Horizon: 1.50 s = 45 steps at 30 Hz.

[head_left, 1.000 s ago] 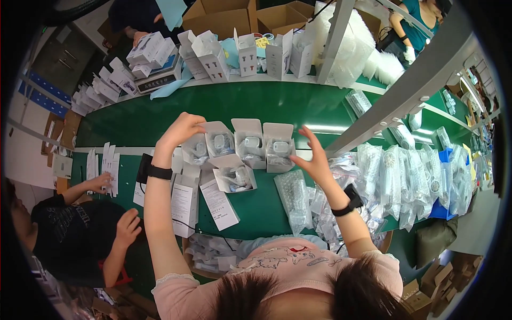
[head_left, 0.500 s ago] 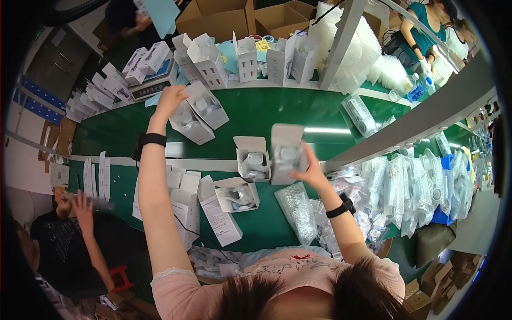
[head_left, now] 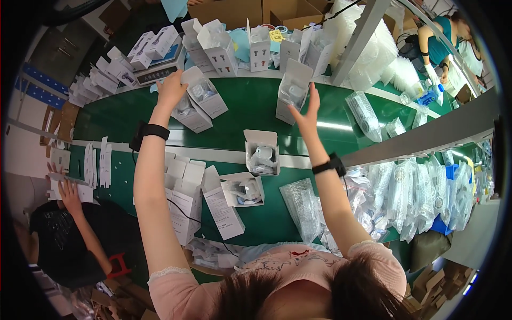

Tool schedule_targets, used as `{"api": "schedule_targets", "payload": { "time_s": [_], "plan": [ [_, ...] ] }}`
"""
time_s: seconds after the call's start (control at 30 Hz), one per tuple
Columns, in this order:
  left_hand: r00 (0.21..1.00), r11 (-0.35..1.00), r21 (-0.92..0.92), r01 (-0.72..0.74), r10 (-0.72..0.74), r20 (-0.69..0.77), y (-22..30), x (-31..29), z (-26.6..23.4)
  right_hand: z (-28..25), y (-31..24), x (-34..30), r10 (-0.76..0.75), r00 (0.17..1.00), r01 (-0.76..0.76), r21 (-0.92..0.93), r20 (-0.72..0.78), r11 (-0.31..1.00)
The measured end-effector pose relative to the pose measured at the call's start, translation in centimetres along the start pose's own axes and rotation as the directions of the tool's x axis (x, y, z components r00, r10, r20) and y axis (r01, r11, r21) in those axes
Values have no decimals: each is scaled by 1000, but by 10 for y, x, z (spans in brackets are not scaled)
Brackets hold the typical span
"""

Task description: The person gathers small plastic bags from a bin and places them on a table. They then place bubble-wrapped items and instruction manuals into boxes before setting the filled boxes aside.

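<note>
- Two bare hands, well apart, both out over the far part of the green tabletop (head_left: 245, 104).
- Right hand (head_left: 308, 118): thumb on the front, fingers along the right side of an open white box (head_left: 285, 102) — how firm the grip, cannot tell.
- That box is on the far green surface, flap up, clear-wrapped contents inside.
- Left hand (head_left: 171, 89): bent over the upper edges of a pair of open boxes (head_left: 215, 105), side by side, tilted — gripping or just touching, cannot tell.
- Middle box (head_left: 262, 169), open, at the pale rail.
- Nearer box (head_left: 229, 198), open, wrapped item inside, beside a closed printed carton (head_left: 226, 221).
- Bubble-wrapped pack (head_left: 302, 208) lies near the right forearm.
</note>
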<state>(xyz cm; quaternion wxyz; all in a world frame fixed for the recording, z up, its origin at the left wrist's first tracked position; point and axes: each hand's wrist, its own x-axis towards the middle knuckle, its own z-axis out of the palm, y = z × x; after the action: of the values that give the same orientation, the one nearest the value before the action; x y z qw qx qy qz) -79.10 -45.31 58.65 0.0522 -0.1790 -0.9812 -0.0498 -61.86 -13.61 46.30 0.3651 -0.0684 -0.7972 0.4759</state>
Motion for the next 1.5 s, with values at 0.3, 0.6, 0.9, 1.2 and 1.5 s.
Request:
{"api": "schedule_targets", "payload": {
  "time_s": [0.3,0.6,0.9,1.2,1.5],
  "plan": [
    [978,995,103,-1,23,-209,-25,-22,3,-3,-76,-104,-27,824,-254,411,566,875],
    [701,774,-632,-30,467,539,73,-97,-54,105,-48,-18,-27,942,-88,322,334,943],
    [617,768,-558,-313,611,496,94,-151,-34,45,-77,-79,-159,864,27,270,478,962],
    [757,660,-565,-495,646,92,148,-80,-42,-134,-90,-181,295,877,-296,-58,379,954],
    [918,778,-617,-121,325,229,176,-31,21,-166,-101,-221,380,883,-293,-308,275,905]
  ]
}}
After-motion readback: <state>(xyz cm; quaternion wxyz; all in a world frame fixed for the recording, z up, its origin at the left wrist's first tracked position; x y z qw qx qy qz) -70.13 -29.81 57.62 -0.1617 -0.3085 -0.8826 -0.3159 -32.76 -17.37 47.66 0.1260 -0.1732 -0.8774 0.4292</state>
